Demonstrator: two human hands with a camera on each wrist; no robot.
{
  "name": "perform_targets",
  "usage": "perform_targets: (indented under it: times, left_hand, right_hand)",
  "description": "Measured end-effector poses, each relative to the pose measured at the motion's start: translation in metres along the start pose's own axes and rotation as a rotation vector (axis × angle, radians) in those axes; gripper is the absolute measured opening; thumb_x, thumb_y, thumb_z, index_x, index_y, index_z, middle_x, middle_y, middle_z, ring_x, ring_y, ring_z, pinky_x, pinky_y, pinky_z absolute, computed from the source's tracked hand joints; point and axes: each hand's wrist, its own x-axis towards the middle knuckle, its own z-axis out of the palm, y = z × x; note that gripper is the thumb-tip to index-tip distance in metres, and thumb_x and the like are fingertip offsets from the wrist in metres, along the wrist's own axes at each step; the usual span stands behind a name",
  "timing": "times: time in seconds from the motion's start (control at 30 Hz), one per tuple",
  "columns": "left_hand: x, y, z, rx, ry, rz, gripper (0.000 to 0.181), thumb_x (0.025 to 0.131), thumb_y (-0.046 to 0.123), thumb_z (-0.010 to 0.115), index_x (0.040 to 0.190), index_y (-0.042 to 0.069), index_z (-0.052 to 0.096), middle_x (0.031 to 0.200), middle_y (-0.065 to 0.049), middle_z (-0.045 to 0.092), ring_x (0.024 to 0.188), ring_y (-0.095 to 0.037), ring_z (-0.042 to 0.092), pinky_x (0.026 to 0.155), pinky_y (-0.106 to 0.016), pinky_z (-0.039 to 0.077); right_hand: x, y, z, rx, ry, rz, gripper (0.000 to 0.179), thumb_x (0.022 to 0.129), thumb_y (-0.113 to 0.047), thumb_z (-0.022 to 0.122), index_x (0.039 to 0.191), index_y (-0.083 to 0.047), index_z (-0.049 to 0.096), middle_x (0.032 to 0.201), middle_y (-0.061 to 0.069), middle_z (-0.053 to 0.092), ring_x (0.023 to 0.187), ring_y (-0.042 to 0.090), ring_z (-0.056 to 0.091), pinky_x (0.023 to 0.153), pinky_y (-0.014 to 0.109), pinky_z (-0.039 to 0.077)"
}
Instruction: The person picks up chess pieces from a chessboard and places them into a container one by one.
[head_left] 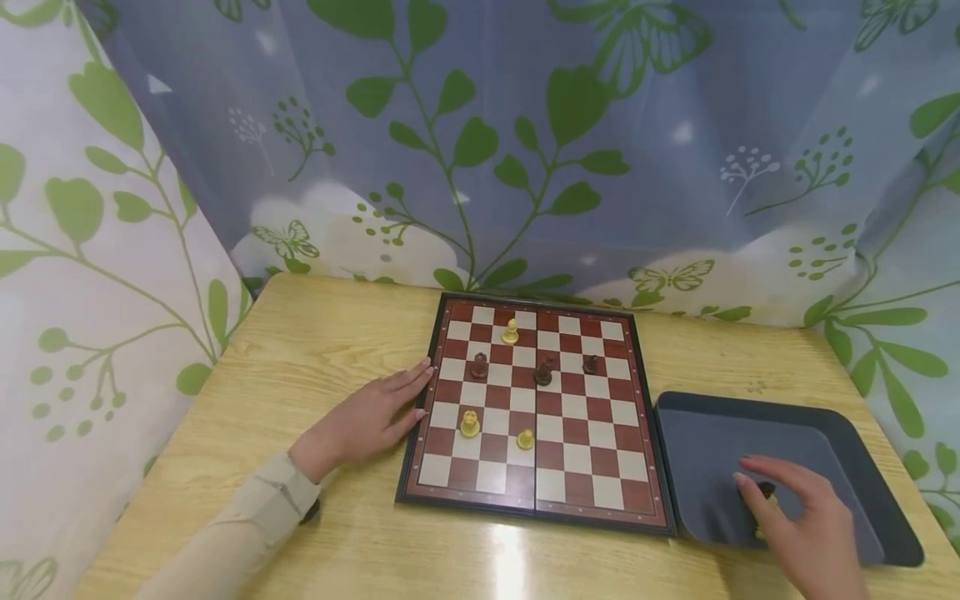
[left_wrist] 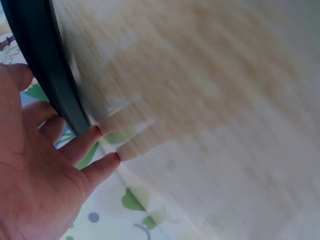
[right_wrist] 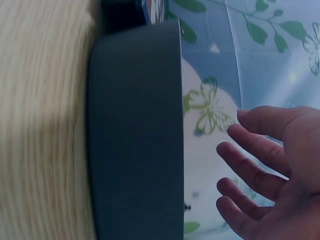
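Observation:
A folding chessboard (head_left: pixel 551 492) lies on the table, and my left hand (head_left: pixel 360 421) rests along its left edge, fingers extended. The left wrist view shows that hand (left_wrist: pixel 45 170) against the board's dark side (left_wrist: pixel 47 60). Over the dark tray (head_left: pixel 705 433) hovers my right hand (head_left: pixel 806 521), thumb and fingers apart. Chess pieces (head_left: pixel 767 492) in the tray are partly hidden behind it. From the right wrist, the same hand (right_wrist: pixel 275 170) has loosely bent fingers and holds nothing, above the tray's outer wall (right_wrist: pixel 137 135).
On the board stand a cream queen (head_left: pixel 469 423), a cream pawn (head_left: pixel 525 439), another cream piece (head_left: pixel 510 332), and dark pieces, including a dark pawn (head_left: pixel 591 364). The tray adjoins the board's right side. A patterned curtain (head_left: pixel 517 167) hangs behind the wooden table (head_left: pixel 337 333).

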Motion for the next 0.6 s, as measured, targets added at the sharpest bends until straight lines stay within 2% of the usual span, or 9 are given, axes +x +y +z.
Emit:
perform_targets:
  times: [0.1,0.2,0.23,0.3,0.33,0.4,0.47,0.6]
  left_hand:
    - [0.001,-0.001,-0.001,0.0,0.0,0.001,0.062,0.108,0.037,0.047,0.158,0.004,0.032,0.166,-0.012,0.026,0.146,-0.037,0.039,0.119,-0.054,0.036]
    - [0.002,-0.001,-0.001,-0.01,-0.002,0.007,0.062,0.108,0.036,0.047,0.159,0.005,0.032,0.166,-0.011,0.027,0.147,-0.036,0.039,0.119,-0.054,0.036]
    - [0.003,0.0,-0.001,-0.014,-0.003,0.009,0.062,0.108,0.036,0.047,0.159,0.005,0.032,0.166,-0.011,0.027,0.147,-0.036,0.038,0.119,-0.054,0.036]
    - [0.004,0.0,-0.001,-0.015,-0.007,0.012,0.062,0.108,0.037,0.047,0.159,0.005,0.031,0.167,-0.011,0.026,0.148,-0.036,0.038,0.12,-0.053,0.035]
    - [0.004,0.001,-0.001,-0.017,-0.011,0.009,0.062,0.108,0.037,0.046,0.159,0.005,0.031,0.167,-0.01,0.026,0.148,-0.035,0.037,0.12,-0.053,0.034]
    - [0.004,0.001,0.0,-0.015,-0.016,0.004,0.062,0.109,0.037,0.045,0.159,0.005,0.031,0.167,-0.01,0.025,0.149,-0.035,0.037,0.121,-0.052,0.034]
    - [0.003,0.0,0.0,-0.015,-0.019,-0.001,0.062,0.109,0.037,0.045,0.159,0.005,0.031,0.167,-0.01,0.025,0.149,-0.035,0.036,0.121,-0.052,0.034]
    - [-0.001,-0.001,-0.001,-0.015,-0.013,-0.014,0.061,0.108,0.037,0.046,0.159,0.005,0.032,0.167,-0.01,0.026,0.148,-0.035,0.038,0.119,-0.054,0.035]
  right_hand:
    - [0.004,-0.01,0.007,-0.02,0.001,-0.079,0.021,0.088,-0.008,0.08,0.109,-0.009,0.078,0.112,0.015,0.069,0.098,-0.016,0.037,0.08,0.031,0.048]
    - [0.008,-0.022,0.013,-0.034,-0.007,-0.167,0.022,0.085,-0.004,0.081,0.106,-0.01,0.078,0.11,0.013,0.071,0.099,-0.001,0.046,0.061,0.017,0.041]
    - [0.01,-0.027,0.015,-0.021,-0.013,-0.195,0.023,0.084,-0.002,0.081,0.105,-0.009,0.078,0.109,0.013,0.071,0.101,0.007,0.05,0.063,0.019,0.044]
    - [0.014,-0.038,0.019,0.006,-0.023,-0.24,0.023,0.082,0.0,0.081,0.104,-0.008,0.078,0.108,0.013,0.071,0.107,0.021,0.052,0.073,0.032,0.05]
    - [0.016,-0.043,0.021,0.028,-0.029,-0.263,0.023,0.082,0.001,0.081,0.103,-0.007,0.078,0.107,0.013,0.072,0.108,0.029,0.054,0.078,0.04,0.049]
    - [0.02,-0.055,0.027,0.06,-0.052,-0.302,0.023,0.081,0.002,0.082,0.102,-0.006,0.078,0.107,0.014,0.072,0.112,0.037,0.055,0.085,0.056,0.046]
    - [0.022,-0.067,0.036,0.086,-0.096,-0.33,0.022,0.082,0.003,0.08,0.102,-0.006,0.077,0.108,0.014,0.072,0.113,0.038,0.054,0.088,0.062,0.045]
    - [0.02,-0.091,0.059,0.115,-0.232,-0.359,0.019,0.086,-0.002,0.079,0.103,-0.01,0.078,0.111,0.007,0.072,0.115,0.033,0.055,0.093,0.061,0.048]
